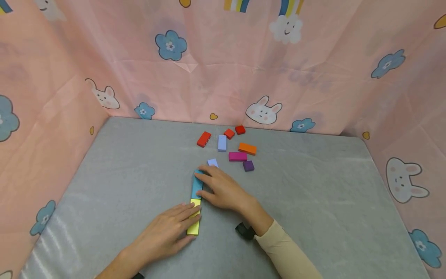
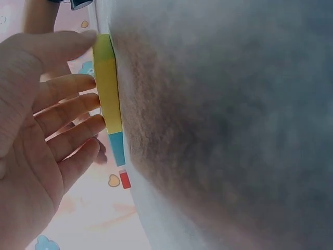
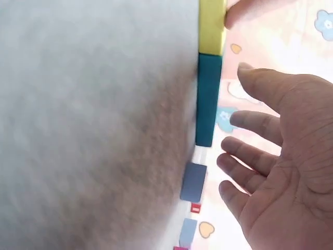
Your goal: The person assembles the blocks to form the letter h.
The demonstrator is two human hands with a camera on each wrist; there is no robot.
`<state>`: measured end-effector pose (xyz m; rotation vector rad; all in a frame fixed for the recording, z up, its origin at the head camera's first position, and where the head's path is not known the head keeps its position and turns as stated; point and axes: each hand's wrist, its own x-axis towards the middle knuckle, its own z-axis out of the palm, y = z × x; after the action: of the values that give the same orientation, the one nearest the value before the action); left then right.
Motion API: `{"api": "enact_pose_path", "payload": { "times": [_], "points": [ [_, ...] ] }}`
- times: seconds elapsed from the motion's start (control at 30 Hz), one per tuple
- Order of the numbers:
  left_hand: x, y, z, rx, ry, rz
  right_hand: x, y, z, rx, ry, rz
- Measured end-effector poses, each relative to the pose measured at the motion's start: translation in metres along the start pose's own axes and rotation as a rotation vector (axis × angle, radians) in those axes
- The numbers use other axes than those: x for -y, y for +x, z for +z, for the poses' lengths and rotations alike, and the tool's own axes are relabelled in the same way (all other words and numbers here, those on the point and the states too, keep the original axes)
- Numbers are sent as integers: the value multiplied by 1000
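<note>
A yellow block (image 1: 193,229) and a blue block (image 1: 196,190) lie end to end in a line on the grey cloth. My left hand (image 1: 170,228) rests its extended fingers on the yellow block, with the thumb by its near end, as the left wrist view also shows. Over the blue block is my right hand (image 1: 223,188), its fingers spread and slightly bent. In the right wrist view, the right fingers (image 3: 255,125) stand beside the blue block (image 3: 209,99) without curling round it. A light-purple block (image 1: 212,162) sits just past the right fingertips, partly covered.
Farther back lie several loose blocks: red (image 1: 203,139), small red (image 1: 240,130), light purple (image 1: 222,143), orange (image 1: 247,148), magenta (image 1: 238,156) and dark purple (image 1: 248,166). A pink patterned curtain (image 1: 223,77) encloses the table's (image 1: 313,201) back and sides.
</note>
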<state>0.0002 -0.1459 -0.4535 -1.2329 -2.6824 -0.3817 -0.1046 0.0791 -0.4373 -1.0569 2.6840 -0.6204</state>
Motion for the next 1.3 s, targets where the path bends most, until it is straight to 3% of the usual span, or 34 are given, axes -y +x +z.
{"api": "enact_pose_path", "payload": {
  "times": [0.17, 0.6, 0.93, 1.13, 1.3],
  "points": [
    [1, 2, -2, -13, -44, -35, -2, -1, -7, -39, 25, 16],
    [24, 30, -14, 134, -228, -238, -9, -1, -24, -96, 88, 42],
    [43, 55, -20, 269, -353, -288, -17, -4, -31, -103, 84, 77],
    [45, 54, -21, 339, -374, -275, -22, -9, -33, -112, 97, 112],
    [47, 51, -19, 331, -386, -280, -25, -10, -32, -115, 106, 120]
  ]
}}
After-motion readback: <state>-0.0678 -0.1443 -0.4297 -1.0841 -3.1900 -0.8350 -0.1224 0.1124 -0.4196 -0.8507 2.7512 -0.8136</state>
